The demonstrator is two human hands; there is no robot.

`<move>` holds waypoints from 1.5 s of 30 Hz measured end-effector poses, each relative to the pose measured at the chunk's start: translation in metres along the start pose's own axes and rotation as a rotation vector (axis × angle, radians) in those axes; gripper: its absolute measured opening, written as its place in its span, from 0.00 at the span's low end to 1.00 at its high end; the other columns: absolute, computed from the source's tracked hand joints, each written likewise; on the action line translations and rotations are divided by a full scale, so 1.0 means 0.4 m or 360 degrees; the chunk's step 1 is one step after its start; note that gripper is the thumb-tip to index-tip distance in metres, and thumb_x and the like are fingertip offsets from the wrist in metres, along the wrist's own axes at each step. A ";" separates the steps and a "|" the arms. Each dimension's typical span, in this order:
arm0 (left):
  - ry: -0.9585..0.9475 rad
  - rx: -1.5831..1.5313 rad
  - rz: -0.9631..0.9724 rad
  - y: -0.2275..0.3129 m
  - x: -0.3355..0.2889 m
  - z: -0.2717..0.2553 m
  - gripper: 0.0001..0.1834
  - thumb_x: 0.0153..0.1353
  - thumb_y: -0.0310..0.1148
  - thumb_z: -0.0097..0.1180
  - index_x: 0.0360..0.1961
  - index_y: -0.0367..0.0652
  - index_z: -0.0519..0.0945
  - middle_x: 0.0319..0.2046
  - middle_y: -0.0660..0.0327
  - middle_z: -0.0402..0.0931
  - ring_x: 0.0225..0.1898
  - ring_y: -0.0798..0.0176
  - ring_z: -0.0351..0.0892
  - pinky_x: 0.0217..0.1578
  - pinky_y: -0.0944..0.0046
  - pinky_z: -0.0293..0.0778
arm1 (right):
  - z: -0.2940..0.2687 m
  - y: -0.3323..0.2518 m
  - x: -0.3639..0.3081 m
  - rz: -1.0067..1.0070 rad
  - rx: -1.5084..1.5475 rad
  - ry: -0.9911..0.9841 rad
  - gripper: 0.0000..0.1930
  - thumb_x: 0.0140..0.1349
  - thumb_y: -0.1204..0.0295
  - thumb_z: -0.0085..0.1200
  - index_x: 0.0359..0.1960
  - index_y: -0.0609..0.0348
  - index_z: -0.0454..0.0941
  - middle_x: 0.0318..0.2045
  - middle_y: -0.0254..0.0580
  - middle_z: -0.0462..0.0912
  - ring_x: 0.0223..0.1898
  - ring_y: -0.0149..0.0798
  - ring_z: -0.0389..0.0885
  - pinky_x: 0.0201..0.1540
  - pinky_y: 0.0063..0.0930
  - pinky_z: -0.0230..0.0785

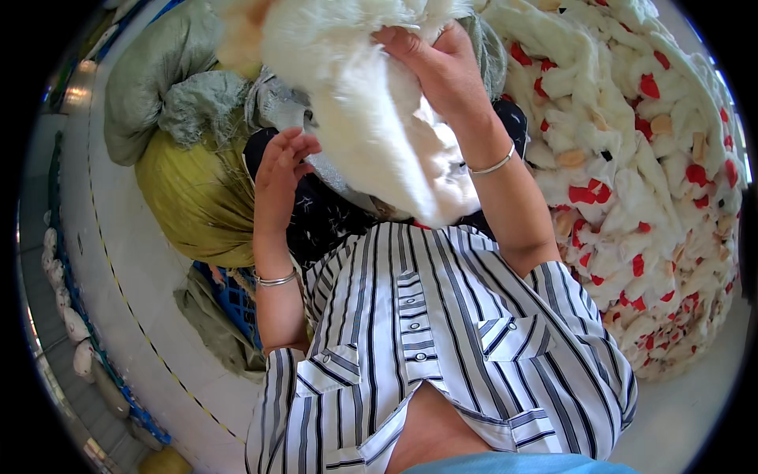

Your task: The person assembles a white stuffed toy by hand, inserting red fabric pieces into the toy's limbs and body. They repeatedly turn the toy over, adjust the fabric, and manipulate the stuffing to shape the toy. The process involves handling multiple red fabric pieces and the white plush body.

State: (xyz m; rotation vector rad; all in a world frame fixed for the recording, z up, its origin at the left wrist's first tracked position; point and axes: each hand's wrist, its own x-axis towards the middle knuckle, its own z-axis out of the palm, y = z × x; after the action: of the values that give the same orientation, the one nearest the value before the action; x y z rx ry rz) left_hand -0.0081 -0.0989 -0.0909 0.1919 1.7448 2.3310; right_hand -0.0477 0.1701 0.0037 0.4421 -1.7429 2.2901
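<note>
I have the white plush piece (355, 103) up in the air over the lap, its top running past the upper border of my view. It has a long, soft pile, cream in the shaded folds and nearly blown out to pure white down the middle, where the light catches it. The fibres stand out in a fuzzy fringe along its top and narrow to a rounded tip that hangs close to the hem of the striped shirt (379, 316). Its right part looks smoother, with beige shadows in the creases; a tan patch at its upper left is too blurred for me to read.

My right hand (442, 67) has its grip clamped on the plush by its upper right edge, thumb pressed into the pile. My left hand (280, 178) has its grip apart, fingers loosely bent just beside the piece's left edge; I can't tell whether the fingertips touch it.

Below lie dark trousers (320, 217) with small white marks and some silvery-grey material (339, 178). On the left side of the floor (150, 292) I see a grey-green sack (158, 71), a mustard-yellow sack (193, 201) and a blue crate (246, 320); on the right side rises a heap of white pieces (624, 142) with red and tan patches.
</note>
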 end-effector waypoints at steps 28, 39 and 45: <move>-0.0357 -0.0390 -0.0226 0.103 0.001 0.060 0.22 0.52 0.29 0.53 0.49 0.32 0.78 0.42 0.56 0.82 0.42 0.62 0.83 0.47 0.65 0.78 | -0.052 0.014 -0.043 0.0355 -0.0108 -0.0637 0.30 0.63 0.58 0.60 0.60 0.66 0.69 0.54 0.44 0.76 0.56 0.35 0.74 0.59 0.31 0.67; -0.0284 0.1381 0.1450 0.047 0.038 0.107 0.19 0.47 0.26 0.54 0.42 0.36 0.83 0.42 0.50 0.82 0.45 0.45 0.80 0.49 0.57 0.75 | 0.037 -0.037 -0.084 0.0498 -0.0265 -0.0895 0.30 0.51 0.72 0.70 0.56 0.60 0.70 0.48 0.33 0.76 0.39 0.19 0.70 0.37 0.16 0.67; -0.0755 0.0885 0.0741 0.010 0.069 0.126 0.21 0.46 0.23 0.59 0.46 0.36 0.78 0.40 0.55 0.79 0.42 0.57 0.79 0.46 0.63 0.74 | 0.050 -0.061 -0.091 0.0240 -0.0646 -0.1171 0.20 0.54 0.73 0.68 0.47 0.60 0.75 0.37 0.28 0.79 0.35 0.20 0.71 0.34 0.16 0.66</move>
State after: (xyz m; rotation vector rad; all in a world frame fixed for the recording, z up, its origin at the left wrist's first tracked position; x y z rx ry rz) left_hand -0.0231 -0.0460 -0.0734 1.2429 2.1823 1.7471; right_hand -0.0032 0.1575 0.0169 1.2055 -2.5735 1.8902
